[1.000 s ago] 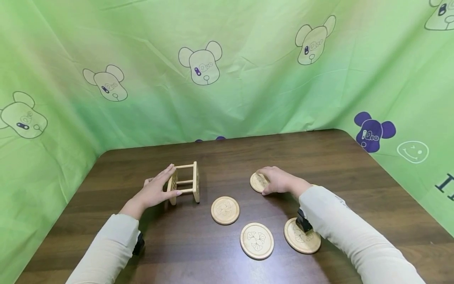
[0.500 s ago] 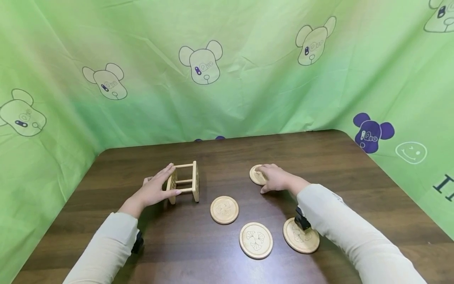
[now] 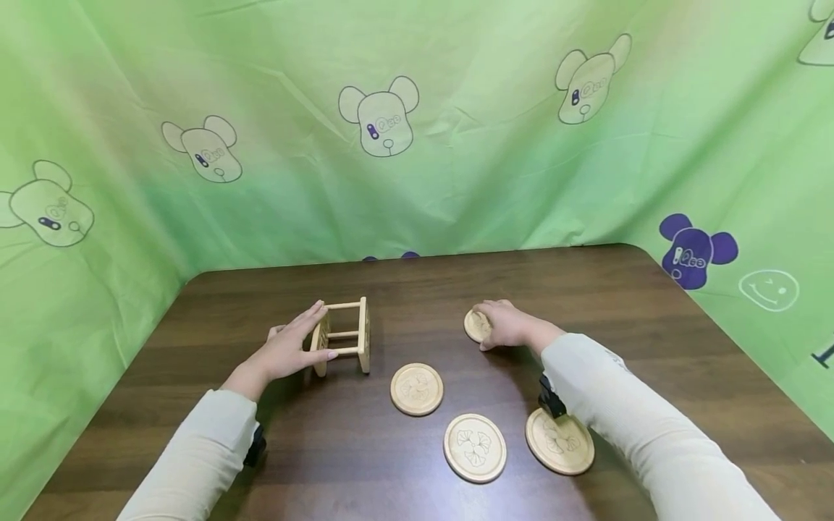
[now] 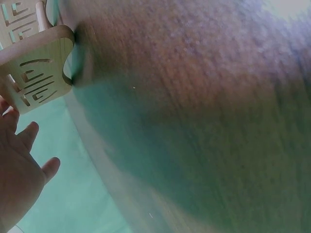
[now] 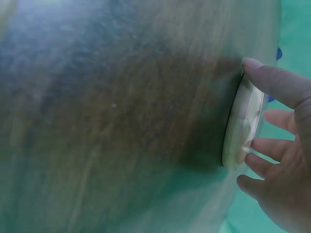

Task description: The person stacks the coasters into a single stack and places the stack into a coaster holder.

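On the left of the head view, my left hand [image 3: 283, 353] holds the near-left side panel of a small pale wooden coaster rack [image 3: 363, 334], thumb along the front bar and fingers over the top. The cut-out pattern of its panel [image 4: 36, 80] shows in the left wrist view. Further right, my right hand [image 3: 508, 325] grips a round wooden coaster [image 3: 477, 327] low over the table. Its thumb is at the coaster's edge [image 5: 243, 121] and fingertips touch the face in the right wrist view. The hand hides part of the coaster.
Three more coasters with leaf engravings lie flat: one coaster [image 3: 417, 389] in the middle, another coaster [image 3: 475, 449] nearer the front, and a third coaster [image 3: 560, 441] by the right sleeve. A brown wooden table [image 3: 313, 463] meets a green printed curtain [image 3: 456, 195] behind.
The right hand and its coaster have shifted slightly away, toward the back of the table. The left hand and the rack hold still. The head view has turned a little.
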Available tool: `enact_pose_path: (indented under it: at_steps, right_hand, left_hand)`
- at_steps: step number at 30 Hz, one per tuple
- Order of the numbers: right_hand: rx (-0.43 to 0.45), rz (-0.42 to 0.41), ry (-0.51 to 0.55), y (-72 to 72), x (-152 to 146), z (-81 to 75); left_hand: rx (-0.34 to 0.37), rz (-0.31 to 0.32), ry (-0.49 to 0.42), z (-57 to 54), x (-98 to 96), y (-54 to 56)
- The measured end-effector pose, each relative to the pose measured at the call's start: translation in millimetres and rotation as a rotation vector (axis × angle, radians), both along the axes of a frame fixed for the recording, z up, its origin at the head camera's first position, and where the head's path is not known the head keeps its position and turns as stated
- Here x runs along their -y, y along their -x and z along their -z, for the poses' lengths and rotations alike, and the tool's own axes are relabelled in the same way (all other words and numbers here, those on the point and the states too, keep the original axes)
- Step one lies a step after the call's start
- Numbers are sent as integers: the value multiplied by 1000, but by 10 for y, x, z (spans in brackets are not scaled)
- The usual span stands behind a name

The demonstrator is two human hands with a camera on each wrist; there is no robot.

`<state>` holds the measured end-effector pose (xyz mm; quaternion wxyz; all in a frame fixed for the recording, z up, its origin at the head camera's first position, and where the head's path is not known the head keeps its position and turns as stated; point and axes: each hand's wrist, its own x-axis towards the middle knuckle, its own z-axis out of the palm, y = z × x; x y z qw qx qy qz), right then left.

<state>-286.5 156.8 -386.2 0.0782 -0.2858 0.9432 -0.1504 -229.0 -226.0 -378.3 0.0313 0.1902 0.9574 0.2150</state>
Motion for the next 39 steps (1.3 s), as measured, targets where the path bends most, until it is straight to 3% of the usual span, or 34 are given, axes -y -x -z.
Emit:
enact_pose_path:
  at_steps: [9, 19, 29, 39]
  right_hand:
    - [17, 29, -14, -36, -39, 6]
    - [-39, -5, -31, -93, -80, -34]
    - [10, -20, -20, -285, -79, -121]
    - [8, -35, -21, -457, -162, -69]
  left_hand:
    - [4, 14, -3, -3, -37, -29]
    - [24, 20, -15, 8, -51, -10]
    - [39, 15, -19, -5, -11, 12]
    - [41, 3, -1, -13, -10, 3]
